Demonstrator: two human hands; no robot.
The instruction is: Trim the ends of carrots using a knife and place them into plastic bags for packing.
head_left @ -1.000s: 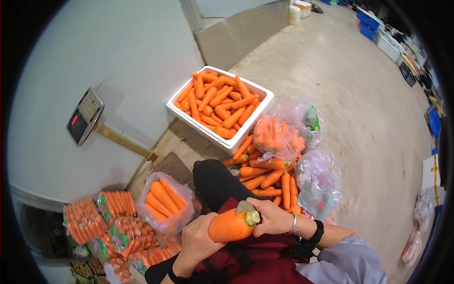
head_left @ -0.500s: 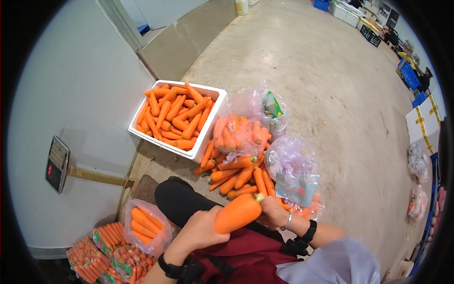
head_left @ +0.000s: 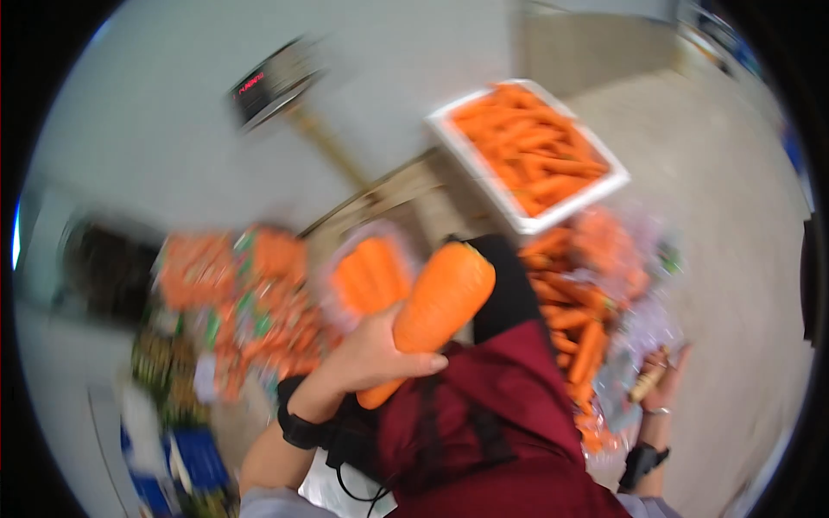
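Observation:
A large orange carrot [head_left: 445, 298] is gripped in my left hand [head_left: 371, 354], above my lap. Its broad end points up and away, and its tapered end shows below the hand. Off to the right, beside the loose carrots [head_left: 570, 319], my right hand [head_left: 663, 384] is closed on a short tan, stick-shaped thing [head_left: 643, 386], too blurred to name. A clear plastic bag with a grey patch [head_left: 617, 384] lies close to that hand. An open plastic bag of carrots [head_left: 371, 281] stands just beyond my left hand.
Ahead stands a white foam box [head_left: 528, 224] full of carrots. A digital scale display [head_left: 276, 84] is on a post by the wall. Packed carrot bags [head_left: 199, 272] are stacked at the left, with a blue crate [head_left: 197, 457] nearer. Bagged carrots [head_left: 604, 246] lie by the box.
The view has swung left, bringing more packed bags into sight. My right hand has left the carrot's top and moved out to the right. My left hand still holds the carrot.

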